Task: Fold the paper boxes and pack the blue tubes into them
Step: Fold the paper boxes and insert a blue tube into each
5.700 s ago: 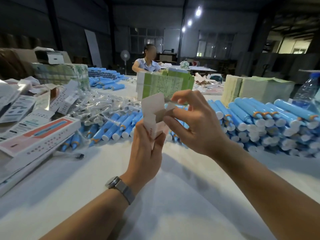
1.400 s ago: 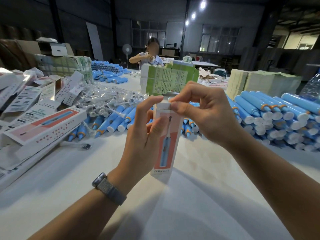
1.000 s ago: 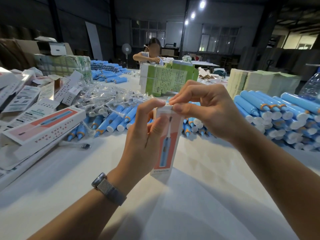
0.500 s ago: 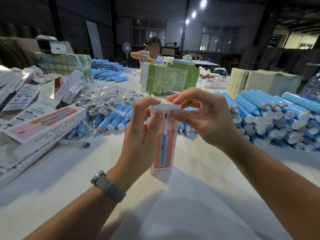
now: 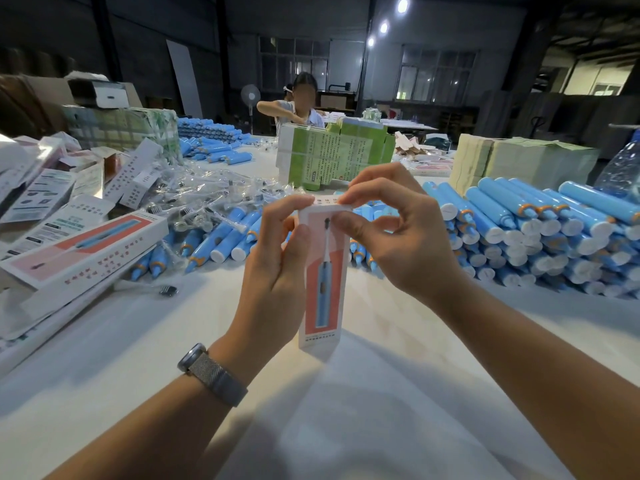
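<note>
So, largest first.
Surface: the white surface (image 5: 398, 410) carried the whole job and lay bare in front of the person.
Blue tubes: a big stack of blue tubes (image 5: 540, 230) lay at the right, well apart from the hands; a looser heap (image 5: 221, 237) lay at the left centre.
Finished boxes: a closed printed box (image 5: 86, 247) lay flat on a pile at the left.
Paper box: the paper box (image 5: 323, 278) stood upright, its foot on the surface, between both hands.
Left hand: the left hand (image 5: 277, 265) wrapped the box's side, fingers closed around it.
Right hand: the right hand (image 5: 408, 237) pinched the top flap (image 5: 332, 201), fingers narrow, thumb below.
Risk: whether a tube was already inside could not be told. If the flap were pressed while misaligned, it would likely crease or buckle instead of tucking in; a loosened left grip could tip the box over.
</note>
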